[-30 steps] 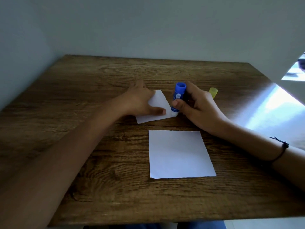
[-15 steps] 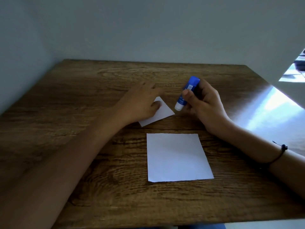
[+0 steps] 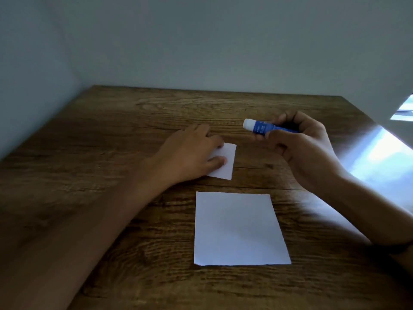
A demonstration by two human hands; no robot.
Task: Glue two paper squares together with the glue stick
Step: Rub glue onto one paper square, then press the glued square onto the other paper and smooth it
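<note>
A small white paper square (image 3: 227, 163) lies on the wooden table (image 3: 111, 142), mostly covered by my left hand (image 3: 192, 153), whose fingers press it flat. My right hand (image 3: 299, 148) grips a blue glue stick (image 3: 266, 127) above the table, right of the small square. The stick lies nearly level with its white uncapped tip pointing left. A larger white paper square (image 3: 239, 229) lies flat nearer to me, touched by neither hand.
Grey walls close the table's far and left sides. A bright patch of light falls on the table's right edge (image 3: 380, 157). A dark band circles my right wrist (image 3: 400, 248).
My right hand lifted the glue stick off the small square and swung it from upright to nearly level, tip now pointing left. My left hand slid a little further over the small square.
</note>
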